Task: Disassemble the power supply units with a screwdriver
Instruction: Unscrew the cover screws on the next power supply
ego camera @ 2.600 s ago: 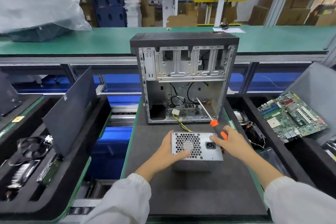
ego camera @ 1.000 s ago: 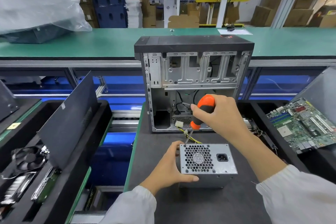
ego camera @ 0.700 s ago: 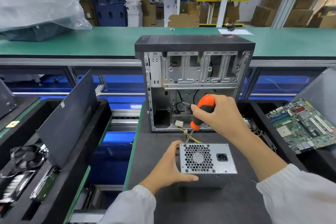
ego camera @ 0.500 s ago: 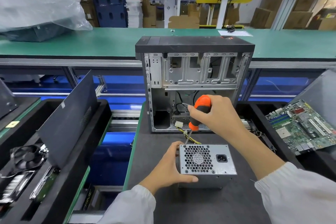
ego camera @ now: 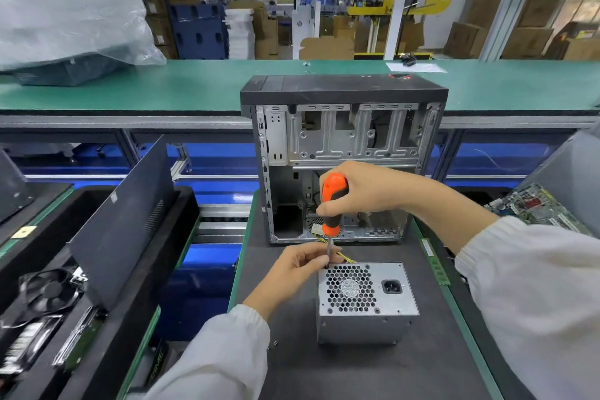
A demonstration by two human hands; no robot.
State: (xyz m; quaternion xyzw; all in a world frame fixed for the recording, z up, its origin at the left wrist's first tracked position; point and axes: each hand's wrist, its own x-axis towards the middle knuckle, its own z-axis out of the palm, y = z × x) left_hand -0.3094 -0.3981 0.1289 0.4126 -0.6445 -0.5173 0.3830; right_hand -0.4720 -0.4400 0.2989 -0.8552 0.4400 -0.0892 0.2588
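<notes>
- Head view, right hand (ego camera: 367, 191): the grip is wrapped tight round the orange and black handle of the screwdriver (ego camera: 332, 204), which stands nearly upright with its tip down at the far-left corner of the power supply unit (ego camera: 365, 300).
- Head view, left hand (ego camera: 297, 265): fingertips drawn together in a pinch on the screwdriver's metal shaft, just above the unit's corner.
- The power supply unit sits on the dark mat of the table (ego camera: 341, 373), its honeycomb fan grille and power socket facing up. Yellow wires (ego camera: 345, 257) run from its far side toward the computer case (ego camera: 344, 156).
- The computer case stands upright just behind the unit, side panel off, with bare metal drive bays above and loose cables at the bottom.
- A small dark screw (ego camera: 276, 343) lies on the mat, left of the unit.
- Left bin (ego camera: 136, 312): a dark side panel (ego camera: 125, 221) leans in it; a black fan (ego camera: 48, 294) and flat parts lie beside.
- Right bin: a green motherboard (ego camera: 535, 208) rests tilted, partly hidden by the right sleeve.
- A green memory stick (ego camera: 436, 269) lies along the table's right edge.
- On the far green table, a plastic-wrapped case (ego camera: 68, 42) at the left.
</notes>
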